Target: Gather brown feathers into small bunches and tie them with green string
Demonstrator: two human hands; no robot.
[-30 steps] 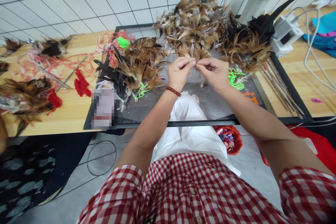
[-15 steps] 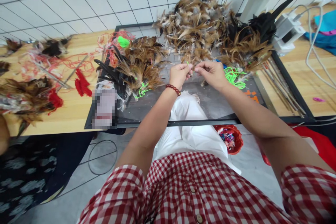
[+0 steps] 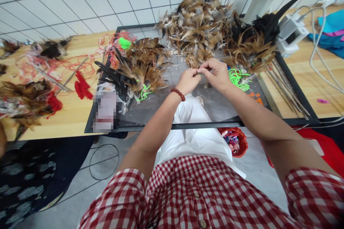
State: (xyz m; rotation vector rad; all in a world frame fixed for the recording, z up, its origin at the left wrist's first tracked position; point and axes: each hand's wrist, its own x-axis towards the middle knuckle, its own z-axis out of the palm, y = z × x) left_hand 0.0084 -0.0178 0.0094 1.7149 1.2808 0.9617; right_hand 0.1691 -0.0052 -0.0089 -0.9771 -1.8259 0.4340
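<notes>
Two hands, one close pinch, many loose feathers: risks at the framed board

1. Left hand (image 3: pixel 189 81): fingers closed at the tips above the black-framed board (image 3: pixel 134 128). A fleck of green (image 3: pixel 200 75) shows at the fingertips; whatever else is held is too small to tell.

2. Right hand (image 3: pixel 217 74): thumb and finger pinched, meeting the left at the tips. Its exact hold is hidden. Likely fault: a slip in this fine grip, should either side pull unevenly, dropping the small piece among similar scraps.

3. Green cord (image 3: pixel 239 79), one loose tangle: lies just beside the right hand, against brown feathers. Loops could catch on fingers or knot together if dragged.

4. Feather heap (image 3: pixel 201 25), one, large and brown: stands beyond the hands, its near edge close to the fingertips. A brush of the knuckles could scatter it, the feathers being light and apparently loose.

5. Feather bunches, two: left bunch (image 3: pixel 147 59), with green strands at its near end; right bunch (image 3: pixel 249 52), with black feathers (image 3: pixel 268 27) behind. Quills could bend under a forearm reaching across.

6. Sticks (image 3: pixel 290 89), several, thin: lie across the board's right part. A sweeping elbow could roll them.

7. White cable (image 3: pixel 313 39), looped over the bench (image 3: pixel 80 114) near the adapter (image 3: pixel 291 35): could snag on a wide reach rightward.
</notes>
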